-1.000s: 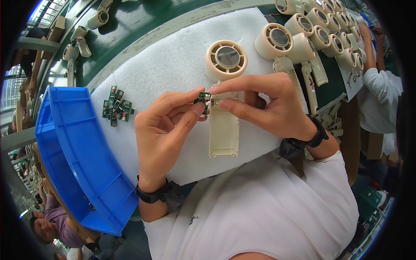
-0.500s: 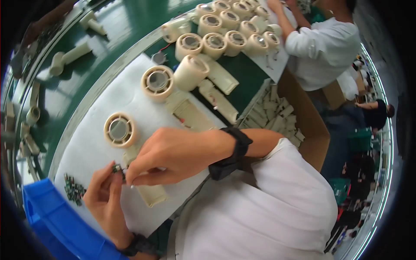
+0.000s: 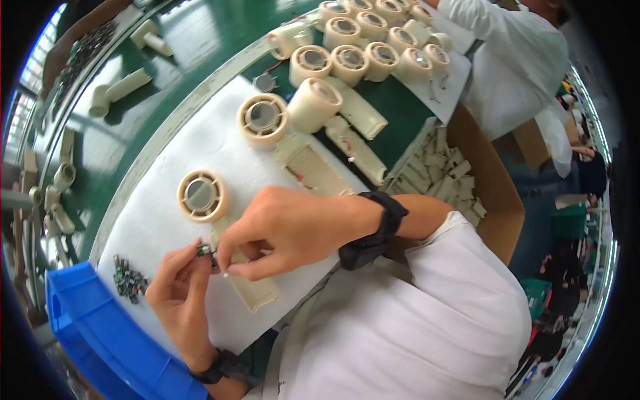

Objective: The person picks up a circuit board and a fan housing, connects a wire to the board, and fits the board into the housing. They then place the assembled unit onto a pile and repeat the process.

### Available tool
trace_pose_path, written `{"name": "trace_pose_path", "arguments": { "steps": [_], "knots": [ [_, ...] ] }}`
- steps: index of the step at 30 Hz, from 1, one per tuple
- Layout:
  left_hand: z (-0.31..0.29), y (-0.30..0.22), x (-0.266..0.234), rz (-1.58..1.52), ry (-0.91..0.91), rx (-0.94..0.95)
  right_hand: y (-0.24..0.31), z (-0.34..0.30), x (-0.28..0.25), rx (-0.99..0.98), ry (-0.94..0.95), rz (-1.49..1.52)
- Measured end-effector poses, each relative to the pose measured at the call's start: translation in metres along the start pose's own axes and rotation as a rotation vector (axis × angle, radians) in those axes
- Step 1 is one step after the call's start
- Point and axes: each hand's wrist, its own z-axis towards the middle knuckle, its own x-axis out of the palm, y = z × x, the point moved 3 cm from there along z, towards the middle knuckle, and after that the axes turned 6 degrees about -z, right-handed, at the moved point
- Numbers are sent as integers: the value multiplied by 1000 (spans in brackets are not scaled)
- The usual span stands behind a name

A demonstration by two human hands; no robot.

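Observation:
My left hand pinches a small green circuit board between thumb and fingertips. My right hand meets it from the right, thumb and forefinger pressed together at the board's edge. A tiny white bit shows at the right thumb tip; what else that pinch holds is hidden. Beneath the hands lies a cream fan housing, its round head beyond them and its open handle nearer me, partly covered by my right hand. A pile of small green circuit boards rests on the white sheet left of my left hand.
A blue bin stands at the near left. Farther off are another opened fan housing and several cream fan heads. A cardboard box with cream handle pieces is at right. A co-worker works at the far right.
The whole view has shifted, so the scene sits slightly farther right. Both hands stay together at the circuit board, with only small finger movement.

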Motion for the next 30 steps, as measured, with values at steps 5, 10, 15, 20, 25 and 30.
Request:
{"name": "trace_pose_path", "arguments": {
  "steps": [5,10,15,20,25,30],
  "knots": [
    [-1,-1,3,-170,52,-43,4,1,2,45,-103,-67],
    [-1,4,3,-208,76,-13,3,3,1,120,-190,-162],
    [-3,2,3,-221,94,40,6,5,4,118,-181,-143],
    [-3,3,2,-218,117,64,4,4,5,148,-198,-145],
    [-1,3,1,-219,125,72,3,6,4,154,-206,-167],
    [-2,1,3,-206,117,120,6,6,3,134,-251,-163]
  ]
}}
